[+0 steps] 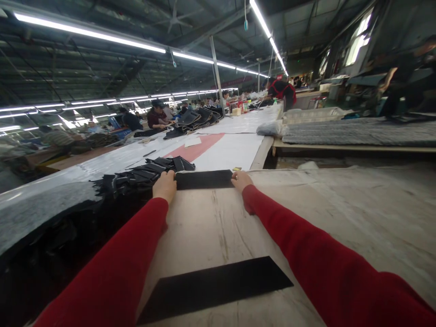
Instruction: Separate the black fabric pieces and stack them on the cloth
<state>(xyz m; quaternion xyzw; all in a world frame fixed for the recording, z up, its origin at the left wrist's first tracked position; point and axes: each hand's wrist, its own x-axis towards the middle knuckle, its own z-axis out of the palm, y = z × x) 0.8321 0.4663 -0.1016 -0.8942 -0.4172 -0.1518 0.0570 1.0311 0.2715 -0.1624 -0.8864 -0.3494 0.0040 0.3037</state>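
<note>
Both my arms reach forward over a pale cloth-covered table (200, 227). At its far edge lies a black fabric strip (204, 180), held at its two ends. My left hand (165, 186) is closed on the left end. On the right end, my right hand (241, 180) is closed too, beside a small yellow scrap (237, 169). A second black fabric piece (218, 286) with slanted ends lies flat nearer to me. Left of my left hand is a long pile of black fabric pieces (136, 179), some showing lighter edges.
A long white table (235, 147) runs ahead, bearing a pink sheet (200, 147) and a heap of dark pieces (195, 120). Grey padded material (340, 131) lies on a shelf to the right. Other people work farther off, one in a red apron (284, 91).
</note>
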